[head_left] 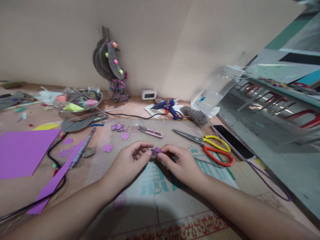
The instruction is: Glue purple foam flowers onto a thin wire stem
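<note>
Between my two hands is a small purple paper flower, pinched from both sides. The fingertips of my left hand press on its left edge. Thumb and fingers of my right hand grip its right edge, and a grey strand trails out to the right of that hand. More purple flowers lie to the left and beyond my left hand. Pink-handled thread snips rest just past my fingers. Scissors with yellow and red handles lie beside my right hand.
Farther back are a blue glue gun, a grey yarn skein, a small white digital display and a bowl of craft scraps. A phone lies at the right edge. Purple sheets and a black cord occupy the left.
</note>
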{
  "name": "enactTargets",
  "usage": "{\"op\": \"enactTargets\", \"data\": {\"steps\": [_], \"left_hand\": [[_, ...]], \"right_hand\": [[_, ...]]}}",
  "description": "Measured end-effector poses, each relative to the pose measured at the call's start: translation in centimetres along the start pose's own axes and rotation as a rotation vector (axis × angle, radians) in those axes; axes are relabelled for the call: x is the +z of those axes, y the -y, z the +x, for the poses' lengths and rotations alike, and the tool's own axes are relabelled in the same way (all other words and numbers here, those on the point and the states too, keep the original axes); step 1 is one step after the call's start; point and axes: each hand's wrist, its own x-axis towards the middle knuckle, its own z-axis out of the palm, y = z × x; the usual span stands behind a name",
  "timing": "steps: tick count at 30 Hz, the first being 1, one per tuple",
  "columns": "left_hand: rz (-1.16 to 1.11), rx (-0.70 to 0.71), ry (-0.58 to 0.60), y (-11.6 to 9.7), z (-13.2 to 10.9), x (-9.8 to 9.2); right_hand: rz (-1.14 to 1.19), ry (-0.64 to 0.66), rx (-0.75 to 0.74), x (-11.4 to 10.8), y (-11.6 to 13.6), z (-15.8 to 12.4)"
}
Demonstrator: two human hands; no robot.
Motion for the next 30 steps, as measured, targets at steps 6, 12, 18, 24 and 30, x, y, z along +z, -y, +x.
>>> {"op": "enactTargets", "data": {"steps": [6, 12, 18, 24, 30], "left_hand": [[0.043, 0.040, 0.015, 0.0, 0.1, -0.1], [0.003, 0.034, 0.035, 0.1, -0.1, 0.1], [0.042, 0.007, 0.063, -0.3, 0.0, 0.2], [0.030, 0.024, 0.037, 0.0, 0.1, 0.1], [0.032, 0.048, 0.016, 0.4, 0.1, 0.0]], "right_hand": [[0.001, -0.003, -0.012, 0.2, 0.1, -0.1], [0.008, -0.149, -0.065, -1.6, -0.3, 0.0], [-0.274, -0.088, -0.151, -3.0, -1.8, 2.8], [-0.521, 0.030, -0.316, -1.3, -1.8, 7.4], [-0.654, 0.118, -0.319, -0.2, -1.2, 9.3]]}}
